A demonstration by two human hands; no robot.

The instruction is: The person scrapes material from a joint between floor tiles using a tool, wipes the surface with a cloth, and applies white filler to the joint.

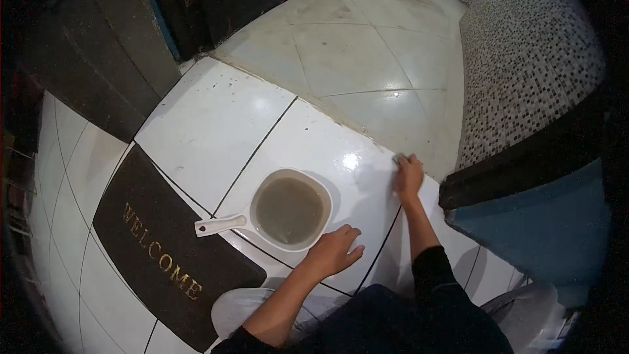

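White floor tiles (pixel 216 111) border a duller tiled area (pixel 354 59) beside a mosaic-patterned wall (pixel 531 46). On the white tiles, right of a dark doormat (pixel 180 226) with gold lettering, sits a white dipper (pixel 229 223) holding murky grey liquid (pixel 291 210). Open and loosely spread, the left hand (pixel 333 252) is at its near rim. Fingers bent, the right hand (pixel 410 177) is at the tile edge; whether it grips anything, I cannot tell.
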